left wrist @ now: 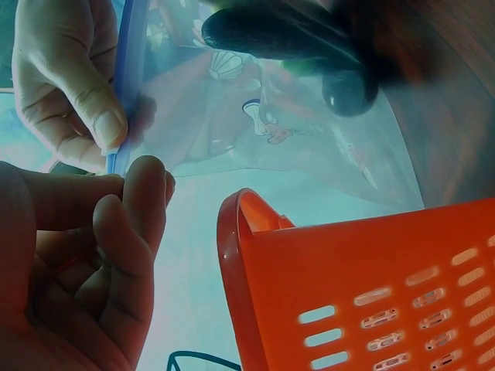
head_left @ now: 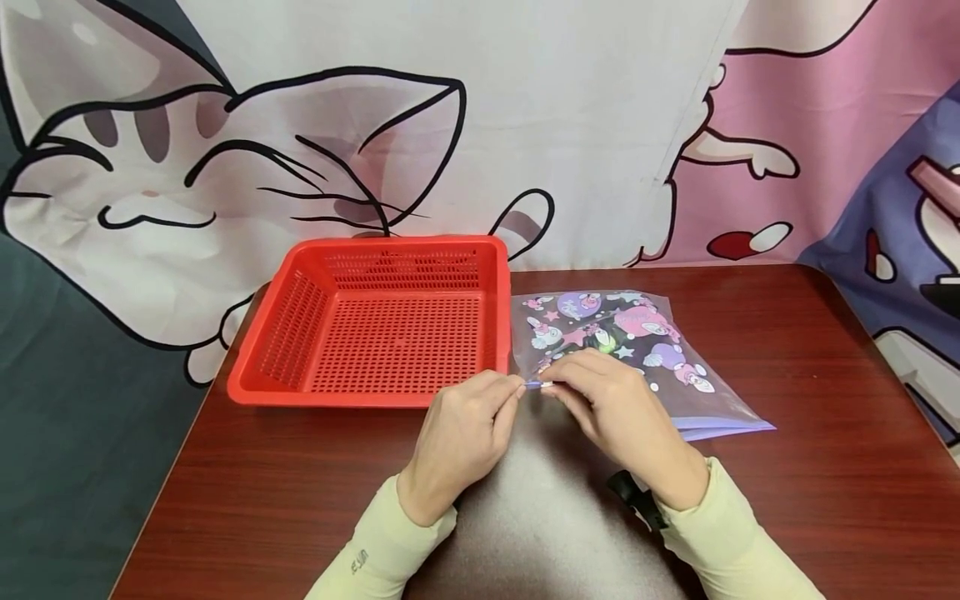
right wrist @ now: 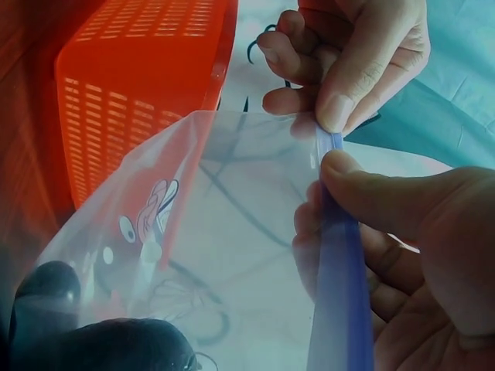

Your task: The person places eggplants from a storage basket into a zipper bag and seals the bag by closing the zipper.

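A clear zip bag with pink, purple and white cartoon prints stands out over the table, right of the basket. Dark, rounded, glossy long things lie inside it, seen through the film in both wrist views. Along its mouth runs a purple zip strip. My left hand pinches the strip's end corner between thumb and fingers. Right beside it, my right hand grips the same strip, thumb on one face and fingers behind the film. The fingertips of both hands nearly meet.
A red perforated plastic basket stands left of the bag, close to my left hand. The brown wooden table extends right, with a greyish sheen in front. Behind hangs a cartoon-printed cloth. A dark band circles my right wrist.
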Available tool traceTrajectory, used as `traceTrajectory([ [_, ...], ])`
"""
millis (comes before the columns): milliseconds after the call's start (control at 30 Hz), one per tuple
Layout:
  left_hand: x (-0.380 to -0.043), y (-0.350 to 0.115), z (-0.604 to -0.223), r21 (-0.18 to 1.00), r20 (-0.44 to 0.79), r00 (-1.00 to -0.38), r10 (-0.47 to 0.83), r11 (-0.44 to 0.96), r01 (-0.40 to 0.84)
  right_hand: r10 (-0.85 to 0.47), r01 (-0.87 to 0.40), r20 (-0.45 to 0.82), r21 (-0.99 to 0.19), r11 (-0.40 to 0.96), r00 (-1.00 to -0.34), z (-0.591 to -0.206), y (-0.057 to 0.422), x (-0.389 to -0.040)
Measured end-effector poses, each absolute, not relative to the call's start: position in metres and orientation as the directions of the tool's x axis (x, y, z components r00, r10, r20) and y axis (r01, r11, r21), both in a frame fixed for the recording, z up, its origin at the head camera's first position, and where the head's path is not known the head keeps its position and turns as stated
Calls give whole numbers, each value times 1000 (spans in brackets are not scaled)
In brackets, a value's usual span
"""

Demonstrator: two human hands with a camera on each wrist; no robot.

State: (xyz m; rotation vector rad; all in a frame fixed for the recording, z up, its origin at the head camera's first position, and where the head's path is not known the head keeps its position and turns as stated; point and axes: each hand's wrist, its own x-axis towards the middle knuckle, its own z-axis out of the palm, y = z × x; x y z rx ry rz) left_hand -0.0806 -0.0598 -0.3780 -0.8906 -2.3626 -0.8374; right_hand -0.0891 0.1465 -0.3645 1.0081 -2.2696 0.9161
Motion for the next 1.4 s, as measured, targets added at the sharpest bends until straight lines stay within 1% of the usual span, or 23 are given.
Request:
traceTrajectory([
  [267, -80, -60, -377, 384, 596, -687, 415, 604, 698, -447, -763, 638, -386, 518, -627, -364, 149, -88],
  [900, -80, -61, -374, 382, 596, -691, 410, 612, 693, -449, -760, 636, -379, 528, -628, -361, 151, -88],
  [1400, -80, -62, -374, 395, 583, -704, 405, 617, 681, -450, -757, 631, -380, 531, -632, -360, 153, -89],
])
